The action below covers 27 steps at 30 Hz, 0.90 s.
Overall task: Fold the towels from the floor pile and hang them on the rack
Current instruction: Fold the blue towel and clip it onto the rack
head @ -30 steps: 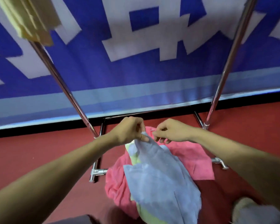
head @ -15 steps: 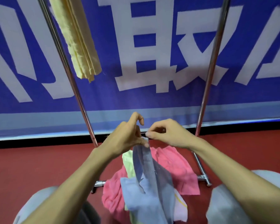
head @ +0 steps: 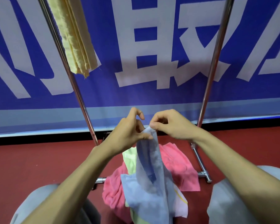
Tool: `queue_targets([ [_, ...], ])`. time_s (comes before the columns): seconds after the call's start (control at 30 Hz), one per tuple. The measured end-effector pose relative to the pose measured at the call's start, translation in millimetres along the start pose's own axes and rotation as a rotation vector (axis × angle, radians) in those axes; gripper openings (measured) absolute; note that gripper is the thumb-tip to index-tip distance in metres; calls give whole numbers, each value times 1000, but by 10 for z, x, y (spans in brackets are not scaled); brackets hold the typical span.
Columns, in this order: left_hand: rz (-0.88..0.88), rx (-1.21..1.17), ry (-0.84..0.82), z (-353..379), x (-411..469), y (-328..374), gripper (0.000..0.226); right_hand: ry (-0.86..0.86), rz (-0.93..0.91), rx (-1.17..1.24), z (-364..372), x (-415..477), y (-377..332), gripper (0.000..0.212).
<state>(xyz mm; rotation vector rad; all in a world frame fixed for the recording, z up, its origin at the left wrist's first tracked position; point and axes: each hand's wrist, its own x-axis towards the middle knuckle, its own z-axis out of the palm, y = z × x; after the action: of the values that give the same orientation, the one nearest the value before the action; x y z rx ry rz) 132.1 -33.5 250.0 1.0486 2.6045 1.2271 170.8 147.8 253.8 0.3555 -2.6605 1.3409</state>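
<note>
A light blue towel hangs in a narrow drape from my two hands, its lower end still resting on the floor pile. My left hand pinches the towel's top edge between thumb and fingers. My right hand pinches the same top corner right beside it. Under the towel lies the pile: a pink towel, a pale green towel and a pale pink one. A folded yellow towel hangs from the top of the chrome rack at the upper left.
The rack's right upright and its floor feet flank the pile on the red floor. A blue banner with white characters stands close behind. My knees in grey trousers sit on both sides of the pile.
Both hands have lifted the blue towel higher off the pile, so it hangs longer and narrower. The view has tilted up, showing more of the yellow towel.
</note>
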Motion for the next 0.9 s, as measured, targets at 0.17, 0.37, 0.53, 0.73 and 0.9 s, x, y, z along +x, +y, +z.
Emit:
queue_targets([
  [0.17,-24,61,-82,-15,0,-149,26,168,34,330,-134,-16,-13,22],
  [0.37,-7,188,-185,112,42,-302,7,290,134,807,-312,-30,-1,23],
  [0.53,-86,152,-234,321,96,-317,48,233,106,844,-365,-74,-30,24],
  [0.73,-60,79,-248,482,207,-244,29,160,45,854,-390,-116,-106,25],
  [0.9,-70,265,-146,589,296,-217,25,216,64,882,-446,-128,-63,24],
])
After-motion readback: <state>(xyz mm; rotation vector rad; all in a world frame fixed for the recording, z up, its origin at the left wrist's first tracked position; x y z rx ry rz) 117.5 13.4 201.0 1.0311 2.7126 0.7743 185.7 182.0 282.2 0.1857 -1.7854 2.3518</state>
